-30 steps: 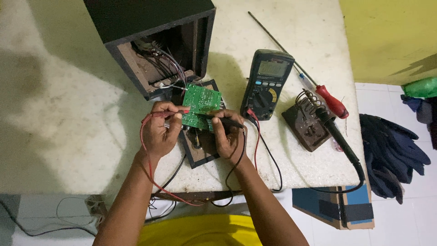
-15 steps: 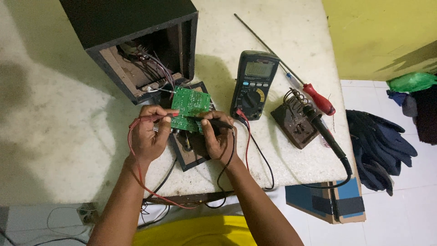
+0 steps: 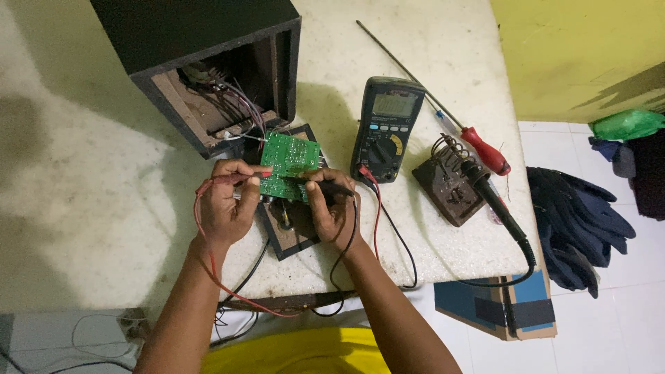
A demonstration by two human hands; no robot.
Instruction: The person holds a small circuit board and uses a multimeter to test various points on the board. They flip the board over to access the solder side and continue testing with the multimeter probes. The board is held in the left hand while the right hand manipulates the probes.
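Left hand: the left hand [image 3: 225, 204] is curled shut around a red probe [image 3: 232, 178], pinched between thumb and fingers, tip laid against the left edge of the green circuit board [image 3: 287, 165].
Right hand: the right hand [image 3: 331, 211] is closed on a black probe [image 3: 332, 187], tip at the board's near right edge; fingers also touch the board (whether they bear its weight, I cannot tell).
Board: tilted, held up between both hands, just above a dark square panel [image 3: 291, 232] lying flat on the white table [image 3: 83, 173]; thin wires run from its far side into the black speaker box [image 3: 208, 69] at far left.
Leads: red lead [image 3: 208, 256] loops down past the left wrist; black lead [image 3: 350, 242] loops near the right wrist, both off the near table edge.
Meter: dark multimeter [image 3: 386, 128] just right of the hands, dial turned.
Further right: soldering iron [image 3: 495, 204] resting in a rusty coil stand [image 3: 450, 183]; red-handled screwdriver [image 3: 478, 145] beyond it.
Floor, right: dark gloves [image 3: 575, 221] on white tile; blue and brown box [image 3: 499, 305] below the table edge.
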